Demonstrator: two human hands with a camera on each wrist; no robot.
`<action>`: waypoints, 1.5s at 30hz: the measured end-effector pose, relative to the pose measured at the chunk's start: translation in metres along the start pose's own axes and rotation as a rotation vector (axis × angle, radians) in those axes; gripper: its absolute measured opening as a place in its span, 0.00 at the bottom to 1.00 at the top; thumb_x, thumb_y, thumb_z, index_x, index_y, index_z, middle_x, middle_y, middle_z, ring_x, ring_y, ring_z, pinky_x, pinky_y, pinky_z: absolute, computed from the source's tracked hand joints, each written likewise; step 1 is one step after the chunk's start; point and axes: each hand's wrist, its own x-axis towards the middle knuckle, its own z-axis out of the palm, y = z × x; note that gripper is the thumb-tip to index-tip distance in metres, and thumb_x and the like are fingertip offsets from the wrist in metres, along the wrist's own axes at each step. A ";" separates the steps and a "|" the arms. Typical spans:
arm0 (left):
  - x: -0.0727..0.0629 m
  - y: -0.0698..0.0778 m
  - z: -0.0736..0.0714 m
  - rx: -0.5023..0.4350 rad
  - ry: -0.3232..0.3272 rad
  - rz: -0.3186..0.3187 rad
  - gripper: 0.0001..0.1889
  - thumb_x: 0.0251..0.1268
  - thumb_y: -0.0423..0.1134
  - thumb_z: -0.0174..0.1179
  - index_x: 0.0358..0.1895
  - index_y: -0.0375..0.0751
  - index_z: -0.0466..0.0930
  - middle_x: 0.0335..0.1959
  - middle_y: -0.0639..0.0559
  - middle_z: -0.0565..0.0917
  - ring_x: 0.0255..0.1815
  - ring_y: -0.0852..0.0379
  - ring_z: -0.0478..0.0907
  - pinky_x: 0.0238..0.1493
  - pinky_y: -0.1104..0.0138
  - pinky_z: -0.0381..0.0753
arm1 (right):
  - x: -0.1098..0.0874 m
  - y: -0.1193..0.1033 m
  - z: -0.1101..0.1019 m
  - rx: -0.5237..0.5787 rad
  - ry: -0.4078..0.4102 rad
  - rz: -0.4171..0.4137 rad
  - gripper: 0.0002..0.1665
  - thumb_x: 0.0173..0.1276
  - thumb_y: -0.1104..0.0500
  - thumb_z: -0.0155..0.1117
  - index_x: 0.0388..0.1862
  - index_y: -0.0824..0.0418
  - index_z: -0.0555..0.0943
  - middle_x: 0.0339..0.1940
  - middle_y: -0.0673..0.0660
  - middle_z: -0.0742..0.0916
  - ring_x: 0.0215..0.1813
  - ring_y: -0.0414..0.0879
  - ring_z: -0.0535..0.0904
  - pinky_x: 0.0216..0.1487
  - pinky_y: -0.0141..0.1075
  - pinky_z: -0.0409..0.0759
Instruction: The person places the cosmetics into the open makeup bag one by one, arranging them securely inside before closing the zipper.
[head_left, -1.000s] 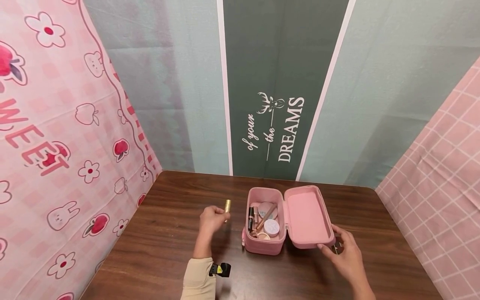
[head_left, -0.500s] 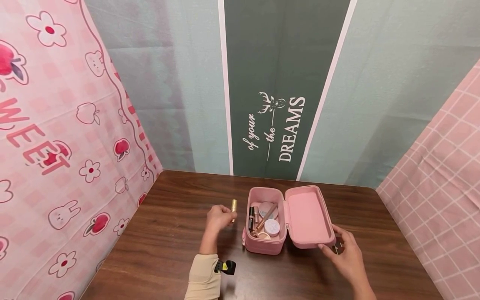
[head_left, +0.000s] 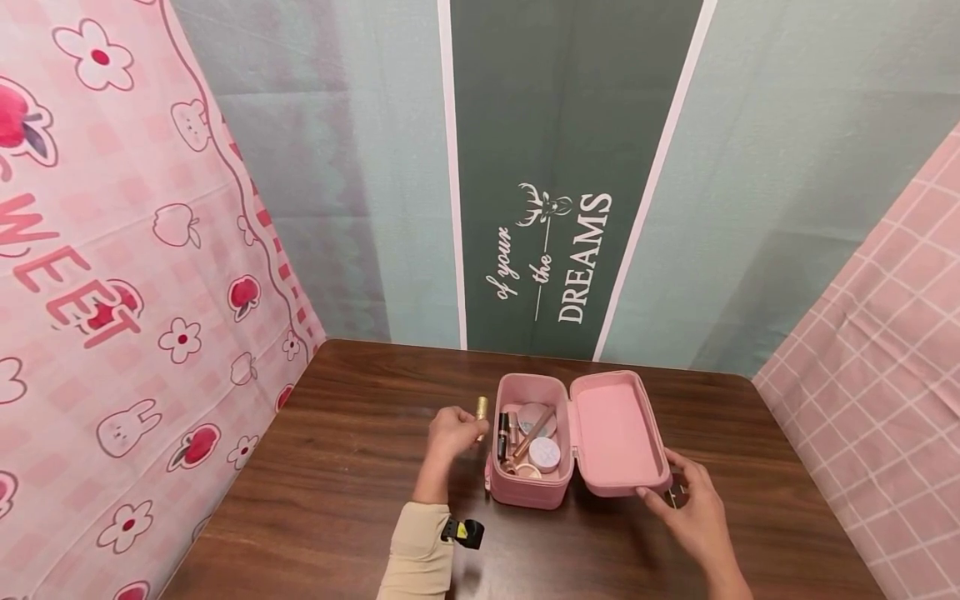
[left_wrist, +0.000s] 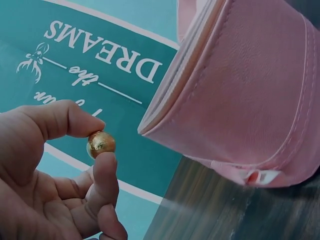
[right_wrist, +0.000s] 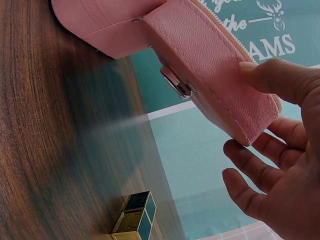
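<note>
My left hand [head_left: 452, 432] pinches a slim gold lipstick tube [head_left: 482, 407] between thumb and forefinger, upright just left of the pink makeup case [head_left: 529, 497]. In the left wrist view, the tube's rounded gold end [left_wrist: 101, 144] shows between the fingertips, apart from the case wall. The case lid [head_left: 615, 435] is swung out to the right. My right hand [head_left: 696, 510] holds the lid's front right corner, thumb on its edge and fingers beneath. Inside lie a black tube [head_left: 502, 437], a rose-gold stick [head_left: 535, 432], a round white compact [head_left: 544, 454] and other cosmetics.
A black and gold rectangular item [right_wrist: 136, 216] lies on the wooden table [head_left: 337, 467], partly behind my right hand in the head view. Printed cloths hang at the back and both sides. A black strap [head_left: 465, 532] circles the left sleeve.
My left hand has moved right with the gold lipstick tube, closer to the case's left side. The right hand keeps its hold on the lid, and the case stays put.
</note>
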 end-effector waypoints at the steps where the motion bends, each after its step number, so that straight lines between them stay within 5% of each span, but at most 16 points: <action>1: 0.000 0.001 0.002 0.001 -0.001 -0.003 0.08 0.46 0.38 0.64 0.26 0.36 0.77 0.12 0.52 0.77 0.22 0.47 0.81 0.21 0.67 0.71 | 0.000 0.000 0.000 -0.001 0.000 0.002 0.39 0.42 0.63 0.79 0.55 0.69 0.73 0.45 0.61 0.77 0.38 0.35 0.71 0.32 0.27 0.71; 7: 0.002 0.008 0.008 -0.019 -0.019 0.004 0.10 0.47 0.39 0.66 0.25 0.36 0.76 0.14 0.49 0.78 0.15 0.57 0.78 0.19 0.68 0.72 | 0.000 0.000 0.000 -0.009 -0.006 0.003 0.40 0.42 0.63 0.79 0.55 0.68 0.73 0.45 0.61 0.77 0.37 0.38 0.72 0.32 0.33 0.73; 13: 0.004 0.012 0.012 -0.021 -0.055 -0.025 0.10 0.48 0.38 0.65 0.25 0.36 0.76 0.17 0.45 0.79 0.18 0.55 0.78 0.19 0.67 0.71 | 0.000 -0.001 0.000 -0.011 -0.012 0.004 0.40 0.42 0.63 0.79 0.55 0.69 0.73 0.45 0.62 0.77 0.37 0.39 0.72 0.32 0.33 0.73; 27: 0.018 0.024 0.021 0.133 -0.102 -0.024 0.14 0.46 0.44 0.68 0.15 0.39 0.78 0.11 0.48 0.78 0.19 0.49 0.79 0.17 0.68 0.67 | 0.003 -0.001 0.001 -0.003 -0.025 0.006 0.39 0.43 0.63 0.79 0.55 0.69 0.73 0.46 0.62 0.76 0.38 0.40 0.73 0.32 0.30 0.73; 36: 0.019 0.026 0.026 0.173 -0.070 -0.013 0.16 0.46 0.43 0.67 0.10 0.42 0.73 0.06 0.54 0.71 0.13 0.56 0.70 0.16 0.68 0.64 | 0.002 -0.002 0.000 -0.008 -0.028 0.005 0.39 0.43 0.62 0.79 0.55 0.69 0.73 0.46 0.62 0.76 0.38 0.40 0.73 0.33 0.33 0.74; 45: 0.020 0.026 0.029 0.240 -0.034 0.015 0.18 0.43 0.44 0.68 0.09 0.45 0.69 0.10 0.55 0.69 0.17 0.56 0.67 0.20 0.66 0.66 | -0.001 0.002 0.000 0.008 -0.004 -0.003 0.39 0.42 0.63 0.79 0.55 0.68 0.73 0.46 0.62 0.76 0.39 0.33 0.71 0.34 0.23 0.67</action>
